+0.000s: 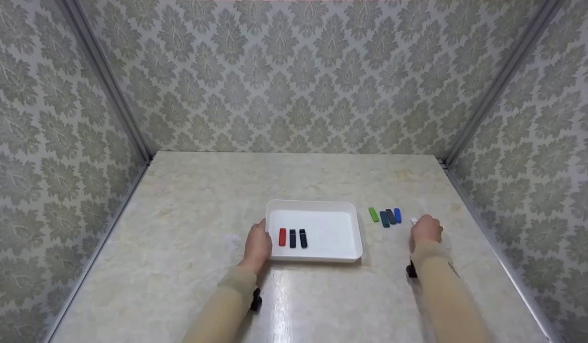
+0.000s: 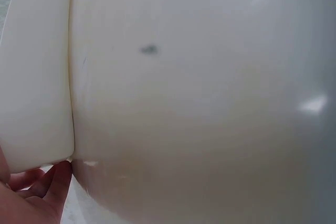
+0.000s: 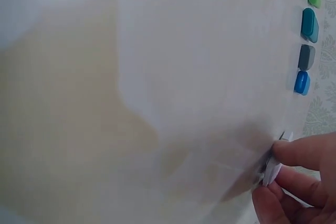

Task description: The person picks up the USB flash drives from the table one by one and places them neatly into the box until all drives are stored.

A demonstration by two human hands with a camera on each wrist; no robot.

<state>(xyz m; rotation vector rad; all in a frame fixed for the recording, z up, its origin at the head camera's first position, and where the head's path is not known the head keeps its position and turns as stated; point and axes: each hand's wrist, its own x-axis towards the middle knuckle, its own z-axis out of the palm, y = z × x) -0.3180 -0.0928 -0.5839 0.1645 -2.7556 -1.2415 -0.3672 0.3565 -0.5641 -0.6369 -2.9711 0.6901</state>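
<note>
My left hand (image 1: 258, 243) holds the left side of a shallow white tray (image 1: 313, 259). Its fingertips sit at the tray's lower corner in the left wrist view. Inside the tray, toward its left, a red stick (image 1: 282, 237) and two black sticks (image 1: 293, 238) stand in a row. Over on the right, my right hand (image 1: 426, 229) pinches a small white stick (image 3: 272, 171) low over the table, between thumb and fingers. The hand mostly covers this piece in the head view. The sticks look like capped USB drives.
Left of the right hand lie a green stick (image 1: 373, 214), a teal stick (image 1: 384, 219), a dark grey stick (image 1: 391, 216) and a blue stick (image 1: 397, 215). Patterned walls (image 1: 284, 85) enclose the pale table (image 1: 179, 214) at the back and both sides.
</note>
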